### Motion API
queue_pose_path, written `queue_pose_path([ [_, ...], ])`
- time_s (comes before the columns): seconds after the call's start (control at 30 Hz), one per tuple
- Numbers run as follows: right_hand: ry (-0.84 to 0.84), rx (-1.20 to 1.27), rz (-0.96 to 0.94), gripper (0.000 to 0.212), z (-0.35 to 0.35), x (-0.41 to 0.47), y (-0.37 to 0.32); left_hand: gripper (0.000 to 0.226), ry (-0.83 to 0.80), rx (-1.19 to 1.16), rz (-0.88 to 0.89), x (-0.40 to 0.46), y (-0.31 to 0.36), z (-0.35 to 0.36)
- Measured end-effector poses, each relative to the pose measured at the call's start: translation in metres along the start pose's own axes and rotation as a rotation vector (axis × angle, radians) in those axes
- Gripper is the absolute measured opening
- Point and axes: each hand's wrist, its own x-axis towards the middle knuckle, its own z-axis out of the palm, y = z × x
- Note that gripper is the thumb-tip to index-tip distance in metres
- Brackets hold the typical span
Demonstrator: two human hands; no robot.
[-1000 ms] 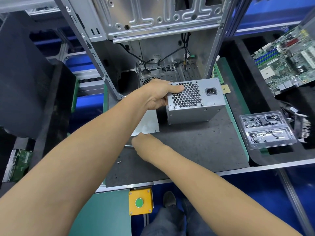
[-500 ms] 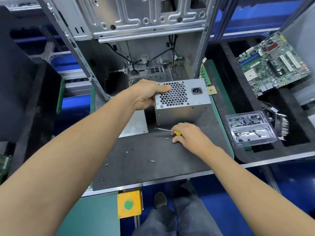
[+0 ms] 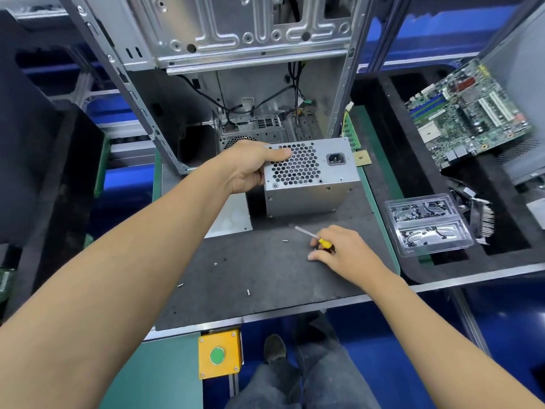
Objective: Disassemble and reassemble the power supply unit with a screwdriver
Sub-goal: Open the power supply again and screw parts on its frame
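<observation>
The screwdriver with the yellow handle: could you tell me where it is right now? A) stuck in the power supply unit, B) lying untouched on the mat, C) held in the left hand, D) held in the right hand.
D: the right hand grips the screwdriver, its shaft pointing toward the power supply unit.

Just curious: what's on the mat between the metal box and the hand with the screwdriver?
In the head view, only the screwdriver's shaft and one loose screw lie between the power supply and the right hand; otherwise bare mat.
</observation>
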Motion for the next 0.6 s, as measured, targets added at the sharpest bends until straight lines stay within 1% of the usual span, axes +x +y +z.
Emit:
queue_pose_path([
  [0.07, -0.017, -0.096, -0.05, 0.014, 0.005, 0.0, -0.001, 0.004, 0.004, 0.004, 0.001, -0.001, -0.001, 0.001],
  [0.2, 0.055, -0.211, -0.107, 0.018, 0.01, -0.005, -0.002, 0.012, 0.01, -0.004, -0.002, -0.003, -0.002, 0.0],
  [0.3, 0.103, -0.218, -0.14, 0.02, 0.004, -0.011, -0.007, 0.019, 0.003, -0.002, -0.001, -0.006, -0.005, -0.001],
  [0.4, 0.232, -0.069, -0.258, 0.009, -0.017, -0.024, -0.022, 0.031, 0.022, 0.02, 0.023, -0.007, -0.011, -0.001],
  [0.47, 0.39, 0.091, -0.315, 0.005, -0.039, -0.032, -0.038, 0.032, 0.041, 0.031, 0.038, -0.007, -0.014, -0.001],
  [0.53, 0.556, 0.222, -0.26, 0.005, -0.068, -0.03, -0.053, 0.035, 0.051, 0.043, 0.042, -0.008, -0.015, -0.001],
  [0.6, 0.643, 0.326, -0.167, 0.005, -0.095, -0.017, -0.064, 0.038, 0.064, 0.064, 0.045, -0.009, -0.016, -0.001],
])
